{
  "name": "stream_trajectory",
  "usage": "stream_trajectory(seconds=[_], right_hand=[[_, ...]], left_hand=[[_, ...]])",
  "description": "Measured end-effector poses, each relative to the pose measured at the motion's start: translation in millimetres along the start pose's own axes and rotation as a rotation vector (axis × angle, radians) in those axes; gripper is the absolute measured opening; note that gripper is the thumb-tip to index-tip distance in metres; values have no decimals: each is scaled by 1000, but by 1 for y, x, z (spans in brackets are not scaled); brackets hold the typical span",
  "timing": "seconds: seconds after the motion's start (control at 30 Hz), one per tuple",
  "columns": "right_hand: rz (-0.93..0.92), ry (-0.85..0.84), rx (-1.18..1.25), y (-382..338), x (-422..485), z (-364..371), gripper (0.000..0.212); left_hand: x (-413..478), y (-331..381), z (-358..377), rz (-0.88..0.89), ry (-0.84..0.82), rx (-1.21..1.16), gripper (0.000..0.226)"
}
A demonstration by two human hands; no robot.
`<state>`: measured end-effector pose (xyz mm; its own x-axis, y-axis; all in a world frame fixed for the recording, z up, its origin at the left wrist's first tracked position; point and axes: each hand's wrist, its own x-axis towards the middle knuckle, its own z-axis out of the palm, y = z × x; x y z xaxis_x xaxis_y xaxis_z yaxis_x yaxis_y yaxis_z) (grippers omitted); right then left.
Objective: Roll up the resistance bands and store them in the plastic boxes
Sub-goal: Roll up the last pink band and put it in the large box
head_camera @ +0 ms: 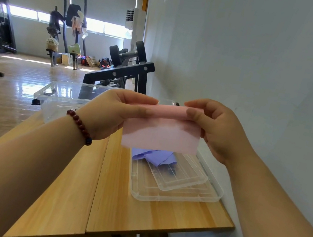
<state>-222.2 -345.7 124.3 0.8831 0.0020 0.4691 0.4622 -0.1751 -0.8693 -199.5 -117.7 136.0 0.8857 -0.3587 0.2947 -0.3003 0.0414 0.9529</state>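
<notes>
So my left hand [111, 112] and right hand [217, 132] each pinch the rolled top of the thin pink resistance band [161, 135], raised so its tail hangs straight.

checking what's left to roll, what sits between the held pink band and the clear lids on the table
A crumpled purple band, lying on the stacked clear lids below the hanging edge of the pink band, seen in the head view.

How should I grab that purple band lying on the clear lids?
Pinch a raised fold of the purple band near its front end, coming from above on the near side. It lies crumpled on the stacked clear lids, so its folds probably stand up enough to pinch. Its far part is hidden behind the pink band held above it.
</notes>
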Motion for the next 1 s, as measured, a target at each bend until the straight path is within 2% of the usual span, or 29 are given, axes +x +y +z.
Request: stream_trajectory(seconds=[0.17,0.3,0.47,0.53,0.6,0.77,0.9,1.0], right_hand=[[-106,32,-49,-3,-1,0,22],[-105,6,-19,-1,-1,1,24],[43,-77,16,1,-2,2,24],[21,-19,-13,1,-2,4,11],[-13,7,-11,0,-3,7,14],[-55,-32,-16,2,-5,10,25],[-16,-91,14,2,-5,11,22],[58,-71,42,1,-4,13,15]], left_hand=[[1,-3,-1,-35,-23,-52,34],[1,-6,-1,-12,3,-16,25],[1,-8,-2,34,13,3,35],[1,-10,-2,25,18,4,30],[0,-12,-2,18,21,-12,29],[-2,-10,0,2,13,-45,44],[-1,-9,0,42,69,38,36],[-1,-9,-2,60,87,91,31]])
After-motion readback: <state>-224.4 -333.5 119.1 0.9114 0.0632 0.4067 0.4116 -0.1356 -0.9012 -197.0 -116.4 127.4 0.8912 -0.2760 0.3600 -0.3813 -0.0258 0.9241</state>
